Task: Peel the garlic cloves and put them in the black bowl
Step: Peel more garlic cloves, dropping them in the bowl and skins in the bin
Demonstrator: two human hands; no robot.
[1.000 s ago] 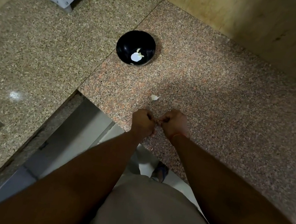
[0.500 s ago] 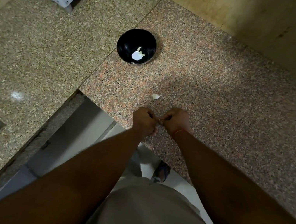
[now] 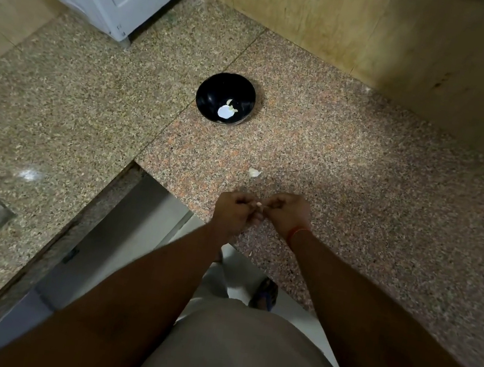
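A small pale garlic clove (image 3: 258, 205) is pinched between the curled left hand (image 3: 233, 210) and right hand (image 3: 288, 214) for peeling, well short of the round black bowl (image 3: 209, 92), where peeled pieces (image 3: 226, 111) already lie.

Glossy black bowl (image 3: 217, 90) on polished speckled granite counter (image 3: 360, 186).

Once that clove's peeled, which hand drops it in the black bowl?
Left, probably. The black bowl sits ahead and left of both hands, nearer the left hand. Both pinch the clove; the right hand would reach across.
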